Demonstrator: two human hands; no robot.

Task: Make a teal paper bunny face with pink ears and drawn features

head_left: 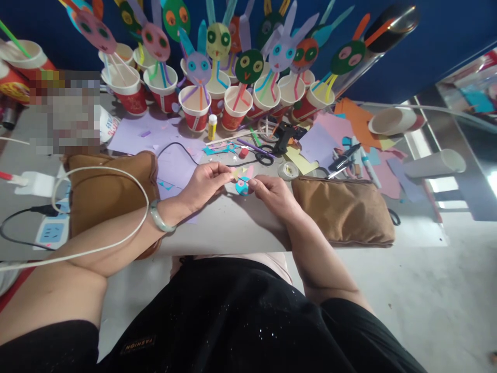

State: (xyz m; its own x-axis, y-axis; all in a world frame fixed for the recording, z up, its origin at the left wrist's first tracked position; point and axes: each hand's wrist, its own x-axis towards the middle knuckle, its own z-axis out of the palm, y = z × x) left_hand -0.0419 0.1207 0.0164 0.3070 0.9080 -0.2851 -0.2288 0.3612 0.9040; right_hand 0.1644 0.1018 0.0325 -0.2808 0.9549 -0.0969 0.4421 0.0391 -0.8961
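Note:
My left hand (212,182), with a pale bangle (162,216) at the wrist, is closed in a pinch on a small yellow paper piece (235,174). Opposite it, my right hand (275,196) is closed too, thumb against fingers, on a thin dark stick-like thing (244,179) whose tip points at the yellow piece. Under and between my fingertips is a round blue paper face (243,188) with pink eyes and pink ears, partly hidden by my fingers. Whether the face lies on the table or is held up, I cannot tell.
Red-and-white paper cups (196,111) with paper animal heads on straws line the back. A glue stick (212,128), black scissors (264,155), tape roll (288,170) and coloured paper lie in front. Brown pouches (344,212) flank my arms; a white cable (116,243) crosses my left forearm.

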